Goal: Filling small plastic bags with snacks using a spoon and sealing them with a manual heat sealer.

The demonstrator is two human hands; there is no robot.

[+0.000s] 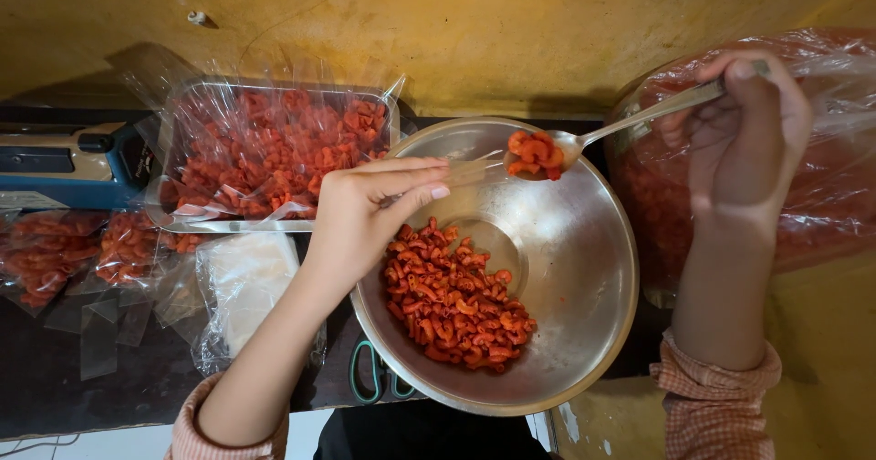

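Yellow, scuffed wall fills the top of the head view, and below it runs a dark work surface (55,378) crowded with snack packing gear. At the centre sits a wide steel bowl (584,268), tilted a little toward the person, with a heap of red-orange curled macaroni snacks (453,303) lying in its lower left part. The left hand (370,206) reaches in over the bowl's left rim, fingers nearly straight and pressed together, pinching the mouth of a small clear plastic bag (474,170) that is hard to make out against the metal. The right hand (748,136) is closed around the far end of a metal spoon (630,124), whose bowl is loaded with more of the red pieces (536,154) and hangs just beside the fingertips of the left hand, at the bag's opening. Behind the right hand stands a big clear sack of the same snacks (821,204), its plastic bulging (the contents look blurred through it). To the left, a steel tray (274,150) holds filled clear packets, more filled packets (55,255) lie on the dark surface near it, and a stack of empty bags (246,282) rests beside the left forearm. A blue and beige heat sealer (64,163) sits at the far left. Green-handled scissors (374,373) poke out from under the bowl's near edge. Both wrists show checked pink cuffs.
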